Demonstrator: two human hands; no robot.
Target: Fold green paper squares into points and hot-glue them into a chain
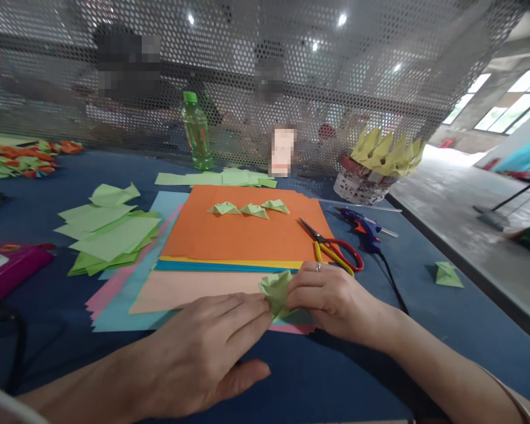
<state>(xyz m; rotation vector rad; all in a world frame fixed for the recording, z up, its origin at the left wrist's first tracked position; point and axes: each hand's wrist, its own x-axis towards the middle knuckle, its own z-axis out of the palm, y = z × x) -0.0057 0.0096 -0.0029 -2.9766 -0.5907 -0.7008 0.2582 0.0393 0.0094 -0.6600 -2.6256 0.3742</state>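
A small folded light-green paper piece (276, 290) lies at the near edge of a stack of coloured sheets (247, 235). My left hand (203, 353) rests on the blue table, its fingers stretched out and pressing the piece's left side. My right hand (331, 300), a ring on one finger, has its fingers curled over the piece's right side, pinching it. Three finished green folded pieces (248, 208) sit in a row on the orange top sheet.
A pile of green paper squares (110, 235) lies at left, more green sheets (216, 178) at the back. Red-and-yellow scissors (335, 247) and a blue glue gun (364, 227) lie right of the stack. A green bottle (196, 131), a basket with yellow folds (371, 171), a pink box (9, 265), and one loose green fold (448, 275) are around.
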